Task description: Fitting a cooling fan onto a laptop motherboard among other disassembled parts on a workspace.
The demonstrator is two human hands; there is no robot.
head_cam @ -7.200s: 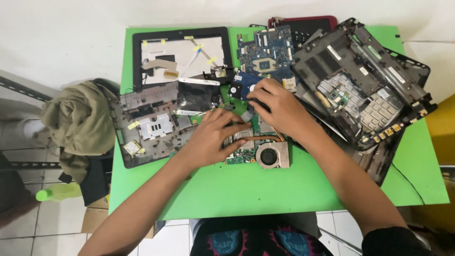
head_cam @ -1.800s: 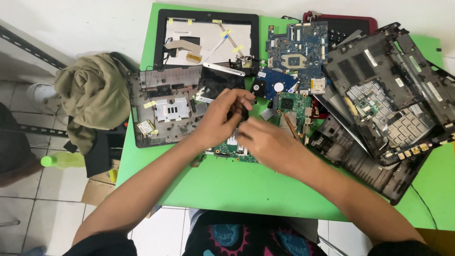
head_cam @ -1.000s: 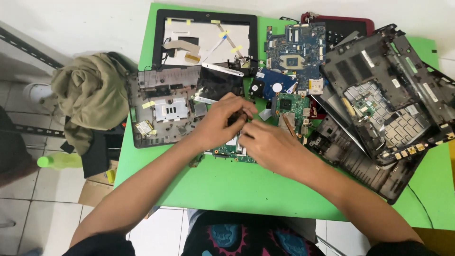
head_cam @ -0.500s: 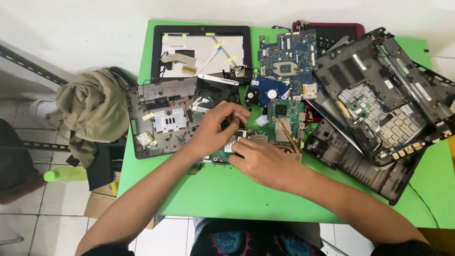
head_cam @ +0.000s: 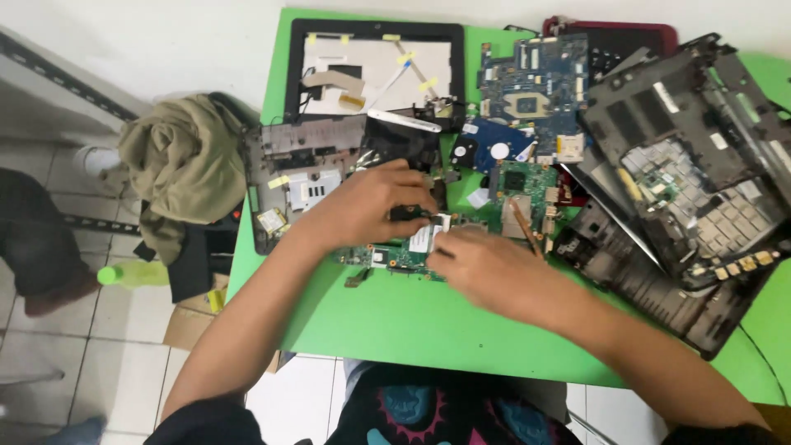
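Keep your left hand (head_cam: 367, 202) pinching the small black part steadily over the green circuit board (head_cam: 412, 247) lying mid-worktop near the front edge, while your right hand (head_cam: 486, 264), fingers flat, presses the board down.

Bright, even overhead light; soft short shadows under the arms on the green table (head_cam: 428, 330). Right hand (head_cam: 494, 268) smeared by motion blur. Edges slightly soft; mild glare on the white floor tiles (head_cam: 74, 363).

A bright green table (head_cam: 428, 330) is showing under a green circuit board (head_cam: 412, 251). A blue board (head_cam: 535, 91) is sitting upper right, an olive cloth (head_cam: 177, 165) left.
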